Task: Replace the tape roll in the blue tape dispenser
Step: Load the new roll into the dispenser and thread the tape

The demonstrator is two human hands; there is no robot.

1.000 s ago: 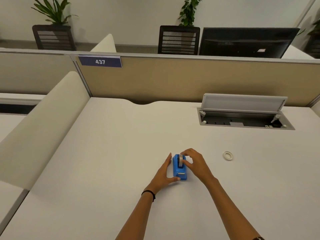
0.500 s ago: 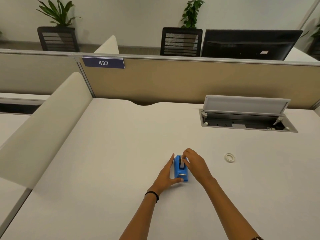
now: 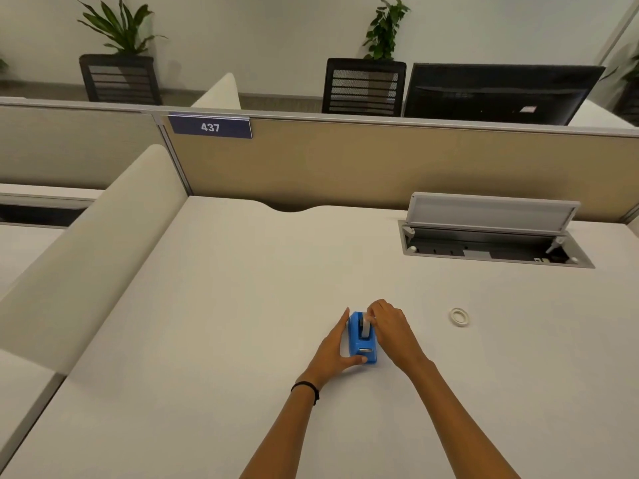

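The blue tape dispenser (image 3: 359, 344) stands on the white desk (image 3: 242, 305) in front of me, its cutter end toward me. A tape roll (image 3: 365, 326) sits in its slot. My left hand (image 3: 332, 350) holds the dispenser by its left side, thumb across the near end. My right hand (image 3: 392, 328) rests against the right side, fingertips pinching the top of the roll. A small white ring, the other tape roll (image 3: 459, 317), lies flat on the desk to the right, apart from both hands.
An open cable hatch (image 3: 491, 243) with a raised grey lid is set in the desk at the back right. A tan partition (image 3: 345, 164) with a "437" sign closes the far edge. A low cream divider (image 3: 86, 250) runs along the left.
My right fingers have shifted from the side of the roll onto its top. The roll now sits lower in the dispenser. My left hand keeps its hold.
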